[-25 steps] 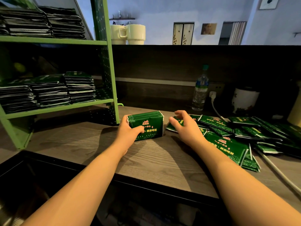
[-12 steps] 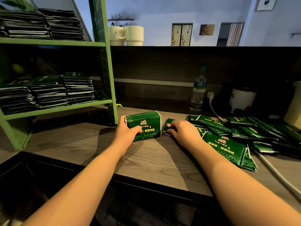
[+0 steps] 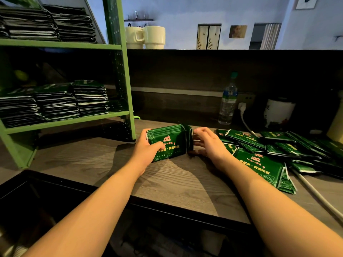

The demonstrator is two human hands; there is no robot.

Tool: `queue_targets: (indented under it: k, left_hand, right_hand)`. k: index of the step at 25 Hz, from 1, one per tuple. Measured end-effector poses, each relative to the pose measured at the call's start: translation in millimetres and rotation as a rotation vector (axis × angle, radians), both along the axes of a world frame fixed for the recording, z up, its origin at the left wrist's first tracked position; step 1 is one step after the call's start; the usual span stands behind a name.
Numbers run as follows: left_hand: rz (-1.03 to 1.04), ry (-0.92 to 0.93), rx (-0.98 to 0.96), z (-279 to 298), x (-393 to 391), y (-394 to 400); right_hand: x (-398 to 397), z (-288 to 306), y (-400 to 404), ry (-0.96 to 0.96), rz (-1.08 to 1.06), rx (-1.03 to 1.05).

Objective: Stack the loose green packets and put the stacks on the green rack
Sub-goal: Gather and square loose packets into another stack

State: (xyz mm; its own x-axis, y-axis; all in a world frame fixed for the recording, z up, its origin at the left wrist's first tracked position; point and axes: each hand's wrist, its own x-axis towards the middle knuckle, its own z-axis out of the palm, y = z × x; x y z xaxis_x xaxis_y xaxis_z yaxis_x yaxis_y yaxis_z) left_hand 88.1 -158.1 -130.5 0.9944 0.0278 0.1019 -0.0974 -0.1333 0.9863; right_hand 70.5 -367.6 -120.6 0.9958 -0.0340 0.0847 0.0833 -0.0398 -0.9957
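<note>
We have the bundle of green packets (image 3: pixel 168 143) standing on edge on the wooden counter (image 3: pixel 115 160), just right of the green rack (image 3: pixel 128 101), and our left hand (image 3: pixel 146 151) grips its left end, thumb across the printed face and fingers curled behind. Our right hand (image 3: pixel 209 143) brings one more packet (image 3: pixel 189 140) up on edge against the bundle's right end; its fingers curl around that packet, though we cannot tell how firmly. To do this well, we should press the newcomer flush, then tap the long edges on the counter so the corners line up before we squeeze. The loose packets (image 3: pixel 263 149) lie scattered to the right, so there is probably more gathering ahead. The rack's middle shelf (image 3: pixel 74 120) already carries stacks, with a bare strip at its right end.
</note>
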Motion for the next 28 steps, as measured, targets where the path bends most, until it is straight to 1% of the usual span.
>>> queue_targets:
  k: [1, 2, 3, 5, 6, 7, 8, 11, 13, 14, 15, 16, 17, 19, 20, 22, 24, 26, 28]
  left_hand:
    - [-0.022, -0.005, 0.014, -1, 0, 0]
    - [-0.042, -0.007, 0.021, -1, 0, -1]
    - [-0.063, -0.010, 0.027, -2, 0, -1]
    - [-0.085, -0.011, 0.037, -3, 1, -2]
    - [-0.082, -0.009, 0.032, -3, 1, -2]
    - [-0.066, -0.007, 0.022, -3, 2, -2]
    - [-0.038, -0.008, 0.007, -2, 2, -2]
    - [0.082, -0.011, -0.046, -2, 3, 0]
    - [0.120, -0.009, -0.038, -1, 4, 2]
    - [0.121, -0.003, -0.039, -2, 4, 2]
    - [0.112, 0.008, -0.044, -2, 6, 2]
    - [0.095, 0.017, -0.055, -2, 5, 1]
    - [0.067, 0.023, -0.058, -1, 4, 0]
    - [-0.024, 0.024, -0.071, 2, -1, -1]
    - [-0.073, 0.022, -0.098, 4, -4, -1]
    - [-0.139, 0.015, -0.129, 4, -7, -3]
    - [-0.152, -0.022, -0.053, 1, -5, -4]
    - [-0.154, -0.046, 0.024, -1, -4, -3]
    - [-0.176, -0.041, 0.018, -1, -4, -2]
  right_hand:
    - [0, -1, 1, 0.023, 0.045, 0.041]
    - [0, -1, 1, 0.010, 0.051, -0.002]
    - [-1, -3, 1, -0.016, 0.018, -0.103]
    - [-1, -4, 2, -0.102, -0.101, -0.311]
    - [1, -4, 1, -0.143, -0.175, -0.370]
    - [2, -3, 1, -0.177, -0.239, -0.374]
    - [2, -2, -1, -0.200, -0.289, -0.323]
    - [-1, 8, -4, -0.232, -0.391, 0.009]
    - [-5, 15, -8, -0.210, -0.474, 0.166]
    - [-7, 16, -10, -0.183, -0.475, 0.208]
    - [-8, 17, -9, -0.140, -0.422, 0.232]
    - [-10, 17, -6, -0.098, -0.329, 0.214]
    - [-10, 12, -2, -0.066, -0.226, 0.124]
    - [-8, 1, 8, -0.078, -0.084, -0.172]
    - [-6, -3, 11, -0.115, -0.068, -0.286]
    - [-4, -4, 15, -0.172, -0.100, -0.387]
    - [-4, -3, 14, -0.156, -0.078, -0.358]
    - [-4, -4, 13, -0.071, 0.006, -0.263]
    - [-5, -6, 13, -0.037, 0.070, -0.249]
